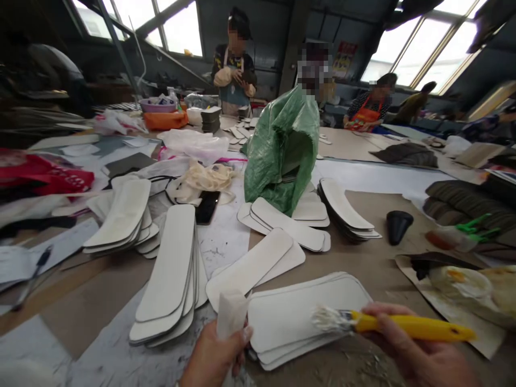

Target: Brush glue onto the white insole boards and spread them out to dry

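Note:
Low in the head view, my left hand is closed on a whitish strip, its material unclear. That hand is at the left end of a stack of white rounded panels. My right hand grips a paintbrush by its yellow handle. The brush's pale, clotted bristles are over the right part of the top panel; whether they touch it I cannot tell. Just behind lie more white panels, overlapping one another. A taller fanned pile of panels stands left of my left hand.
A green plastic sack stands mid-table, with a phone to its left. On the right are a black tapered object, a messy glue-like tub and dark stacked pieces. A pen lies left. Several people work beyond.

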Action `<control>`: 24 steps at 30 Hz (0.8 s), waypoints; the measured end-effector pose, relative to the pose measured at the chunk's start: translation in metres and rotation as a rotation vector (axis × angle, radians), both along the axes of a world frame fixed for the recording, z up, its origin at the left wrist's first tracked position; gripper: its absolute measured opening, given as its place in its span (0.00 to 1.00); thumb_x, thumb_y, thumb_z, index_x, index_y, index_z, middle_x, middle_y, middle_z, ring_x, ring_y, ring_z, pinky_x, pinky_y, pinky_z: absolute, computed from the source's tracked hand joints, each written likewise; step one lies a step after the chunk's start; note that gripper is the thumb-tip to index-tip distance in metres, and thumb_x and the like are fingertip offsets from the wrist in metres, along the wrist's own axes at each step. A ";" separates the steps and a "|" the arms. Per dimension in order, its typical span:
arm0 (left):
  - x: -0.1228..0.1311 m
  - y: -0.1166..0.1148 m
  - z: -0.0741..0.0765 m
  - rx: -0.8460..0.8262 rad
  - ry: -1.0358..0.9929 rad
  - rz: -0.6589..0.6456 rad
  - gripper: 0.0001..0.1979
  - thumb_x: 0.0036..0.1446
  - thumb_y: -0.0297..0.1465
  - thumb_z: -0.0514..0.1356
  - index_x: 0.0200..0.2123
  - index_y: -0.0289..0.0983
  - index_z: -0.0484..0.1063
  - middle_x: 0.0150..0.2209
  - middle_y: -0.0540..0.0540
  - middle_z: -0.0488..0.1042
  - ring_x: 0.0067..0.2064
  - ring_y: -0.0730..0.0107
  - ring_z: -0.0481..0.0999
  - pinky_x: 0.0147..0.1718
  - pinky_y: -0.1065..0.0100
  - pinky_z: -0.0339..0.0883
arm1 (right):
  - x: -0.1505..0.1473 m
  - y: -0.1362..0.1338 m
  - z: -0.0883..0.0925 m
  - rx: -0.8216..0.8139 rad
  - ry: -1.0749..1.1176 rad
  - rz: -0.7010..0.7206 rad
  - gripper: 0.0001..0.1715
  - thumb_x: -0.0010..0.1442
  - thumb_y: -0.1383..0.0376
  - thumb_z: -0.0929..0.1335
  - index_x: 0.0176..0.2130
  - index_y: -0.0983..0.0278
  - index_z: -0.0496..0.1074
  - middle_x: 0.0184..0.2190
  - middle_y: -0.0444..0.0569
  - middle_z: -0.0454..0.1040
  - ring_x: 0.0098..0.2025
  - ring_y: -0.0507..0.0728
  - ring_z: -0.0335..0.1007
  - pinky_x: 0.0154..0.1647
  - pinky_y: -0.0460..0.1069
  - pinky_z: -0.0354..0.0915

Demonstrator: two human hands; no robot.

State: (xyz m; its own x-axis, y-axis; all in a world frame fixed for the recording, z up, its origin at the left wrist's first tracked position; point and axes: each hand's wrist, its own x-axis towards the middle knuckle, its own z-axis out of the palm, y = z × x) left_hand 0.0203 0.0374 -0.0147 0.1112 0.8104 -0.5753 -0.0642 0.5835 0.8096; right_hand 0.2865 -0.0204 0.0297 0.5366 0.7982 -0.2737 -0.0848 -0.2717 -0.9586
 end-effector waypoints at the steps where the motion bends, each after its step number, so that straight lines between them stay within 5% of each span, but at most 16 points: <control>1: 0.000 0.000 0.001 0.002 -0.007 -0.009 0.12 0.36 0.36 0.65 0.20 0.35 0.67 0.12 0.53 0.63 0.13 0.78 0.58 0.12 0.75 0.51 | -0.031 0.008 0.003 0.002 0.003 0.047 0.16 0.43 0.54 0.71 0.30 0.61 0.71 0.29 0.47 0.73 0.32 0.56 0.71 0.34 0.45 0.67; 5: -0.003 -0.003 0.006 0.016 -0.043 -0.041 0.11 0.40 0.35 0.63 0.22 0.34 0.66 0.13 0.53 0.62 0.14 0.78 0.58 0.14 0.75 0.51 | -0.091 0.026 0.007 0.010 -0.006 0.166 0.14 0.44 0.54 0.70 0.26 0.62 0.70 0.24 0.43 0.71 0.28 0.52 0.68 0.30 0.42 0.65; 17: -0.004 -0.002 0.002 0.010 -0.029 -0.115 0.11 0.41 0.35 0.61 0.23 0.34 0.65 0.13 0.54 0.60 0.15 0.77 0.56 0.15 0.74 0.50 | -0.093 0.029 0.006 -0.019 -0.105 0.229 0.15 0.45 0.53 0.70 0.27 0.62 0.70 0.25 0.45 0.71 0.30 0.54 0.67 0.30 0.45 0.64; 24: -0.006 -0.004 -0.007 0.030 -0.091 -0.136 0.13 0.41 0.39 0.61 0.22 0.35 0.65 0.14 0.54 0.61 0.15 0.77 0.58 0.14 0.75 0.52 | -0.098 0.027 0.010 0.022 -0.179 0.150 0.14 0.45 0.54 0.70 0.26 0.62 0.70 0.24 0.44 0.70 0.27 0.53 0.67 0.28 0.44 0.64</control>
State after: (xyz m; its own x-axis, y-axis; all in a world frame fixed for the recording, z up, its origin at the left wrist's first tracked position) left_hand 0.0143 0.0330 -0.0214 0.2716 0.8008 -0.5338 -0.0596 0.5676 0.8212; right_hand 0.1887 0.0069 0.0400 0.4497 0.8775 -0.1666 0.1268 -0.2474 -0.9606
